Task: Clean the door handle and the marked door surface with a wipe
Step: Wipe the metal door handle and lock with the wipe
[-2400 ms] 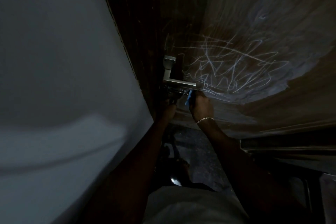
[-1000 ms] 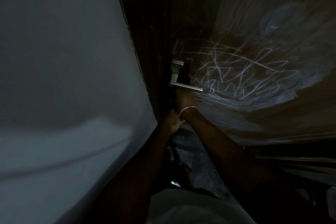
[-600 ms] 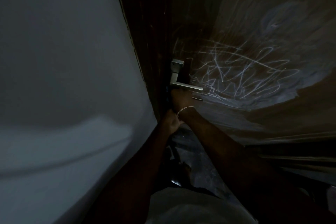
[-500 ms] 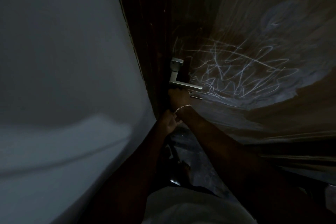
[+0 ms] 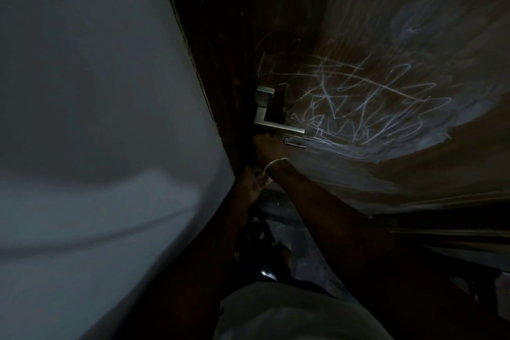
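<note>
Right hand (image 5: 269,146) pressed up under lever of door handle (image 5: 277,125), back of hand toward camera. Fingers hidden, wipe not visible, so can't tell if it grips anything. Position suggests work on lever underside. Left hand (image 5: 252,182) sits just below, at door edge, probably bracing door against swing under pressure; too dark to call its grip. White scribbles (image 5: 372,113) on door surface (image 5: 414,188), right of handle, intact; that part not yet done.
</note>
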Demonstrator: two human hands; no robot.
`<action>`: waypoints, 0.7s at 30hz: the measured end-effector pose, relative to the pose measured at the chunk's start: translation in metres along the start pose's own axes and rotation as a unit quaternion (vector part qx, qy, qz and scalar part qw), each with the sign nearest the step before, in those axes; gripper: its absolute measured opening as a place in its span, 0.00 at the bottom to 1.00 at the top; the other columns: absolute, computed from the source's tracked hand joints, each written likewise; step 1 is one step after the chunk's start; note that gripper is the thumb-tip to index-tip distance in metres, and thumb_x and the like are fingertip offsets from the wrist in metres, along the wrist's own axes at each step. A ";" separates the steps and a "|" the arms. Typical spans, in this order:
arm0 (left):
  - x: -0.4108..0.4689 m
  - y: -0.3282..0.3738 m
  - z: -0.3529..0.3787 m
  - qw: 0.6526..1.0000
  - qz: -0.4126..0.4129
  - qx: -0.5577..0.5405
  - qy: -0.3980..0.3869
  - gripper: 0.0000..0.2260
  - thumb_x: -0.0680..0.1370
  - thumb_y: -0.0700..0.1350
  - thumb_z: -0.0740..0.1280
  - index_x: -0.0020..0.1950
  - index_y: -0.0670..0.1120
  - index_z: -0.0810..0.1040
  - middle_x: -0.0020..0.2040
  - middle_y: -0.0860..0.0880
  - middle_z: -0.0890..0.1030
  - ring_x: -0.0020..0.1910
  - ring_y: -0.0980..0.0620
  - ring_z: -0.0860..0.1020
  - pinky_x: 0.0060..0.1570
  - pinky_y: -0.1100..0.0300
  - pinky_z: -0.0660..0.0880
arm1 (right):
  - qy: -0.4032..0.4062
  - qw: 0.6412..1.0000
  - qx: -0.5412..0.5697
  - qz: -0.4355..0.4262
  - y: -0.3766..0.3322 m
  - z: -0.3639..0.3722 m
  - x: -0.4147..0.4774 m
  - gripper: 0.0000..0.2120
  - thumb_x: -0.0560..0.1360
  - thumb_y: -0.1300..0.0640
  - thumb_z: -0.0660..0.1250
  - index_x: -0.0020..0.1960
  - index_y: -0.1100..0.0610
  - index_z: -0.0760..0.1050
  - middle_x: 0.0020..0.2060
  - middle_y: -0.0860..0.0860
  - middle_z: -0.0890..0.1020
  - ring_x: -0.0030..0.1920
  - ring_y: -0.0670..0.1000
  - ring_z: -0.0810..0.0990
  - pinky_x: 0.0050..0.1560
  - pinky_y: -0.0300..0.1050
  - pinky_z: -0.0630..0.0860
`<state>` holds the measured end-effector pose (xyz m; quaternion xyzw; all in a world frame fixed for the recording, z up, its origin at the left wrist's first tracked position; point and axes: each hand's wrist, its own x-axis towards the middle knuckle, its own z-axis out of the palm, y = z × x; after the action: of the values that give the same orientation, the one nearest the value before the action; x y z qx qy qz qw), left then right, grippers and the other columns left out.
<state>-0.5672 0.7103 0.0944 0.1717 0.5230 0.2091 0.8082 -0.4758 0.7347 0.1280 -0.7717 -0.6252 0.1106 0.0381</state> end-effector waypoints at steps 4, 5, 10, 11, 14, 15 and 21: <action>0.007 0.001 -0.005 1.000 -0.002 0.005 0.005 0.10 0.80 0.35 0.58 0.52 0.47 0.76 0.49 0.46 0.79 0.46 0.49 0.77 0.52 0.52 0.74 | 0.076 0.990 0.119 0.007 0.015 -0.004 -0.018 0.12 0.80 0.57 0.64 0.59 0.61 0.80 0.50 0.59 0.85 0.48 0.58 0.84 0.45 0.42 0.74; 0.006 0.003 -0.004 1.000 0.003 0.012 0.005 0.10 0.81 0.36 0.58 0.54 0.47 0.76 0.49 0.47 0.79 0.47 0.49 0.77 0.53 0.53 0.74 | 0.109 0.983 0.147 0.018 0.019 -0.004 -0.026 0.11 0.80 0.58 0.64 0.59 0.61 0.80 0.49 0.59 0.85 0.47 0.58 0.84 0.43 0.39 0.71; 0.001 0.009 0.009 0.996 0.049 0.073 -0.016 0.12 0.83 0.44 0.58 0.65 0.48 0.74 0.62 0.48 0.79 0.61 0.47 0.77 0.65 0.50 0.69 | 0.206 0.943 0.227 0.135 0.048 0.000 -0.060 0.11 0.79 0.59 0.65 0.59 0.60 0.78 0.51 0.57 0.83 0.47 0.57 0.84 0.44 0.42 0.75; 0.001 0.009 0.013 0.995 0.057 0.081 -0.022 0.13 0.82 0.44 0.58 0.66 0.47 0.74 0.64 0.48 0.78 0.63 0.46 0.77 0.65 0.49 0.69 | 0.196 0.942 0.230 0.141 0.054 0.001 -0.063 0.12 0.78 0.59 0.65 0.60 0.60 0.78 0.53 0.57 0.83 0.49 0.57 0.83 0.46 0.44 0.77; 0.004 0.012 0.023 0.995 0.062 0.074 -0.034 0.17 0.81 0.40 0.58 0.70 0.47 0.72 0.69 0.48 0.76 0.68 0.47 0.74 0.66 0.47 0.68 | 0.133 0.975 0.157 0.088 0.062 0.001 -0.062 0.15 0.77 0.59 0.67 0.63 0.58 0.76 0.56 0.56 0.82 0.51 0.57 0.83 0.49 0.47 0.79; 0.005 0.012 0.025 0.995 0.060 0.066 -0.034 0.18 0.81 0.39 0.57 0.70 0.47 0.72 0.70 0.48 0.75 0.69 0.47 0.73 0.67 0.46 0.67 | 0.111 0.983 0.123 0.074 0.061 0.000 -0.060 0.17 0.77 0.59 0.67 0.65 0.58 0.75 0.57 0.57 0.81 0.52 0.57 0.83 0.49 0.48 0.79; 0.004 0.016 0.028 0.998 0.050 0.024 -0.039 0.20 0.78 0.35 0.57 0.69 0.47 0.71 0.70 0.48 0.75 0.69 0.46 0.73 0.68 0.44 0.67 | 0.088 0.990 0.049 0.098 0.063 0.000 -0.064 0.11 0.75 0.64 0.66 0.57 0.61 0.77 0.50 0.60 0.82 0.46 0.62 0.83 0.42 0.51 0.79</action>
<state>-0.5424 0.7249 0.1103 0.2245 0.4868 0.2297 0.8123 -0.4284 0.6591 0.1233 -0.8331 -0.5347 0.0760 0.1198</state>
